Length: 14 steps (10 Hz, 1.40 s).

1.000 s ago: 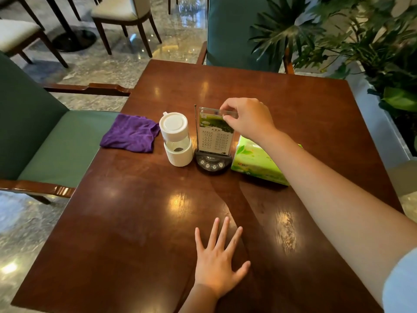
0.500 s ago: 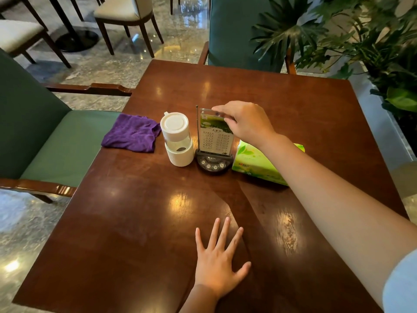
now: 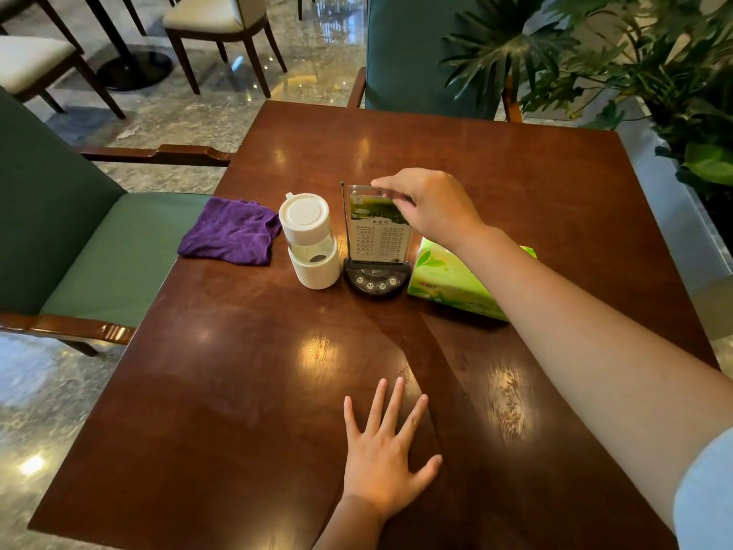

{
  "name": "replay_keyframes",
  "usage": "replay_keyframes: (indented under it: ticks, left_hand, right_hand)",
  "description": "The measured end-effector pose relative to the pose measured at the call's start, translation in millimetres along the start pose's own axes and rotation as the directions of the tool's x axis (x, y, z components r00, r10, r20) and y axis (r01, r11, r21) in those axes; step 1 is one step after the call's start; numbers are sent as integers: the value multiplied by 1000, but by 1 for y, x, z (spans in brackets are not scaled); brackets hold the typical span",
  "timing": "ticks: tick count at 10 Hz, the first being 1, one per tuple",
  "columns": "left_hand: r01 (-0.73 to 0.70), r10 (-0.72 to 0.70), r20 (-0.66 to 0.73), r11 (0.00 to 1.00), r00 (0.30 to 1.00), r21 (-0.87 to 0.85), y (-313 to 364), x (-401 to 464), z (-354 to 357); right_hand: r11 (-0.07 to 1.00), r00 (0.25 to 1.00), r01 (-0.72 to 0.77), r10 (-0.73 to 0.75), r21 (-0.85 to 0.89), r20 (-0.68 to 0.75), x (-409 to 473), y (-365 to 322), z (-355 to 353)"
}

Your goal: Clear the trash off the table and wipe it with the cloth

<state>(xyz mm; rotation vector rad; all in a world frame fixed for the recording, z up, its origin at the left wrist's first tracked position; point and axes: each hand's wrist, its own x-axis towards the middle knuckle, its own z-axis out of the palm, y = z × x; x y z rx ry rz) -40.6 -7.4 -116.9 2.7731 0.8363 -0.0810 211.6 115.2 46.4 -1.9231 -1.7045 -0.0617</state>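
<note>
A purple cloth (image 3: 232, 232) lies crumpled at the left edge of the dark wooden table (image 3: 254, 383). Right of it stands a white-lidded bottle (image 3: 311, 242), then an upright clear menu stand (image 3: 378, 232) on a black button base (image 3: 377, 280), then a green tissue pack (image 3: 448, 283). My right hand (image 3: 430, 206) reaches over the tissue pack and pinches the top right corner of the menu stand. My left hand (image 3: 382, 456) lies flat on the near part of the table, fingers spread, holding nothing.
A green armchair (image 3: 99, 256) stands against the table's left side and another green chair (image 3: 404, 53) at the far side. Leafy plants in a planter (image 3: 654, 81) line the right. Pale chairs (image 3: 214, 21) stand on the marble floor beyond.
My right hand has slid a little leftward along the top of the menu stand, fingers reaching further over its corner. The left hand and the table items stay put.
</note>
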Motion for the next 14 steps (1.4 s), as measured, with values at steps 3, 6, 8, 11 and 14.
replay_keyframes:
  ticks: [3, 6, 8, 11, 14]
  left_hand:
    - [1, -1, 6, 1000, 1000, -1, -1, 0, 3]
    - [-2, 2, 1, 1000, 1000, 17, 0, 1, 5]
    - [-7, 7, 5, 999, 1000, 33, -1, 1, 7]
    - [-13, 14, -3, 998, 1000, 66, -2, 3, 7]
    - [-43, 23, 261, 997, 965, 70, 1, 10, -17]
  right_hand:
    - [983, 983, -179, 180, -37, 20, -33, 10, -11]
    - [868, 752, -241, 450, -434, 482, -102, 72, -1]
    - [894, 768, -151, 375, -423, 519, -110, 76, -4]
    - [887, 786, -105, 352, -450, 509, -111, 72, -5]
    - [865, 892, -305, 406, -398, 198, -170, 12, -23]
